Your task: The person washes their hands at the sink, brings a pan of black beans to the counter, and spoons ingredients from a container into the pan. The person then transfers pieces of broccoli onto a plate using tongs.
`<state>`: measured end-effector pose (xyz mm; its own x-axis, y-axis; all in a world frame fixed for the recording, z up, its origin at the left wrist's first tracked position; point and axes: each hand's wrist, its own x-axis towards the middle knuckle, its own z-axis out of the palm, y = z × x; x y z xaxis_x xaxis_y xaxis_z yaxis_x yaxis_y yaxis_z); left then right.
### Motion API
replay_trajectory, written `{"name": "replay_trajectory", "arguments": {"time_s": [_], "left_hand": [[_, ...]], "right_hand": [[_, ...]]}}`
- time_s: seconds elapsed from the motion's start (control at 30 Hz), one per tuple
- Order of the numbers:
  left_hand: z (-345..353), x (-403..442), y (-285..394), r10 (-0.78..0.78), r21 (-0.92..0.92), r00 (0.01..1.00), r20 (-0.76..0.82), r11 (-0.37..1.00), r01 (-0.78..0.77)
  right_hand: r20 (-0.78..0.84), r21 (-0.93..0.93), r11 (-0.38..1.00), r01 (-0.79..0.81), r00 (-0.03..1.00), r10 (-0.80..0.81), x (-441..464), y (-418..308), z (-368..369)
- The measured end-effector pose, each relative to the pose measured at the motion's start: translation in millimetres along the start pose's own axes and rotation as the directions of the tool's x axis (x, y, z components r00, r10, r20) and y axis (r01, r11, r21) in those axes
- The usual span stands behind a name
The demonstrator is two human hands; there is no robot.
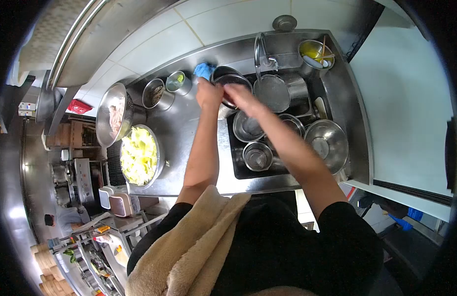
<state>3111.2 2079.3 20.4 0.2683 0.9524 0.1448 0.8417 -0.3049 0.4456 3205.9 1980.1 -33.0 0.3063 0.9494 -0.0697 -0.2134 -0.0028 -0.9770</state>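
At the back of the steel counter, left of the sink, my left hand [208, 93] is closed at the near left rim of a dark round pot [234, 79]. My right hand [241, 97] is over the pot's near side, blurred by motion, so its fingers cannot be made out. A blue cloth [204, 70] lies just behind my left hand. Right of the pot, the faucet [258, 54] stands over a full round pot [272, 93] in the sink. What the dark pot holds is mostly hidden by my hands.
Metal bowls [327, 146] and a small pot [257, 156] crowd the sink. Leftward stand a bowl of chopped pale-green vegetable [139, 156], a tilted colander [106, 114] with pale pieces and two small pots [154, 94]. A bowl with yellow liquid [312, 49] sits at back right.
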Motion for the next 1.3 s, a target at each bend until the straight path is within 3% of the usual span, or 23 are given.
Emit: {"name": "replay_trajectory", "arguments": {"time_s": [0.07,0.13,0.17,0.27,0.37,0.4,0.43,0.53,0.57,0.6,0.67,0.73,0.8,0.87,0.9,0.97,1.03,1.07,1.13,1.17,1.2,1.27,1.3], "left_hand": [[0,10,-5,-0.012,-0.025,1.0,0.02,1.0,0.013],[-3,23,-14,-0.013,-0.09,0.998,0.068,0.996,0.019],[-19,21,-7,-0.098,-0.178,0.971,0.218,0.974,0.138],[-5,33,-43,0.131,-0.07,0.991,0.001,0.989,-0.131],[-43,14,-46,-0.089,-0.599,0.972,0.22,0.774,0.206],[-43,13,-63,-0.098,-0.654,0.963,0.252,0.717,0.244],[-41,9,-80,-0.103,-0.705,0.954,0.281,0.653,0.278],[-4,-5,-135,-0.174,-0.832,0.943,0.285,0.443,0.333],[-13,-20,-131,-0.223,-0.766,0.933,0.282,0.533,0.359],[4,-22,-143,-0.238,-0.821,0.923,0.301,0.428,0.378],[-4,-41,-141,-0.259,-0.811,0.907,0.333,0.412,0.416],[16,-44,-158,-0.317,-0.855,0.895,0.313,0.316,0.411],[7,-50,-162,-0.37,-0.737,0.853,0.369,0.443,0.511],[13,-51,-180,-0.394,-0.474,0.919,0.026,0.804,0.358],[11,-51,-175,-0.327,-0.271,0.937,-0.126,0.92,0.285],[-11,-54,-149,-0.228,-0.258,0.938,-0.259,0.953,0.161],[-23,-53,-105,-0.054,-0.3,0.95,-0.309,0.953,-0.043],[-8,-46,-86,-0.01,-0.486,0.972,-0.235,0.867,-0.109],[32,-38,-47,0.072,-0.796,0.991,-0.11,0.592,-0.131],[33,-40,-18,0.02,-0.864,0.985,0.169,0.484,0.138],[35,-43,12,0.0,-0.839,0.899,0.437,0.361,0.408],[62,-40,50,0.147,-0.64,0.663,0.734,-0.176,0.748],[84,-32,56,0.187,-0.615,0.637,0.748,-0.166,0.771]], "right_hand": [[-0.136,-0.507,0.86,0.059,0.98,-0.147,-33,-7,36],[-0.032,-0.736,0.553,0.39,0.796,-0.604,-55,11,33],[0.051,-0.78,0.533,0.326,0.883,-0.466,-63,11,17],[0.205,-0.947,0.079,0.311,0.775,-0.598,-58,31,-49],[-0.02,-0.982,0.167,0.084,0.84,-0.542,-48,17,-100],[-0.136,-0.977,0.21,-0.034,0.858,-0.496,-39,17,-111],[-0.205,-0.922,0.387,-0.007,0.857,-0.473,-29,16,-121],[-0.204,-0.916,0.4,-0.039,0.902,-0.38,10,14,-125],[-0.297,-0.719,0.69,-0.089,0.936,-0.189,26,18,-122],[-0.307,-0.441,0.882,-0.169,0.951,0.029,42,22,-119],[-0.206,-0.129,0.981,-0.143,0.972,0.115,67,42,-126],[-0.253,-0.19,0.937,-0.293,0.937,0.242,74,29,-121],[-0.313,-0.106,0.921,-0.376,0.891,0.328,59,-4,-101],[-0.511,0.001,0.947,-0.32,0.814,0.276,49,-30,-73],[-0.529,0.131,0.952,-0.276,0.793,0.302,52,-29,-70],[-0.475,0.446,0.882,-0.15,0.796,0.375,74,-2,-79],[-0.356,0.755,0.656,0.011,0.846,0.396,100,37,-102],[-0.307,0.858,0.506,0.084,0.874,0.375,105,45,-102],[-0.269,0.915,0.375,0.148,0.918,0.292,87,25,-85],[-0.278,0.919,0.36,0.161,0.913,0.3,82,19,-80],[-0.282,0.923,0.346,0.169,0.909,0.308,78,16,-76],[-0.301,0.906,0.382,0.181,0.911,0.281,69,16,-72],[-0.316,0.881,0.433,0.189,0.917,0.244,62,18,-72]]}}
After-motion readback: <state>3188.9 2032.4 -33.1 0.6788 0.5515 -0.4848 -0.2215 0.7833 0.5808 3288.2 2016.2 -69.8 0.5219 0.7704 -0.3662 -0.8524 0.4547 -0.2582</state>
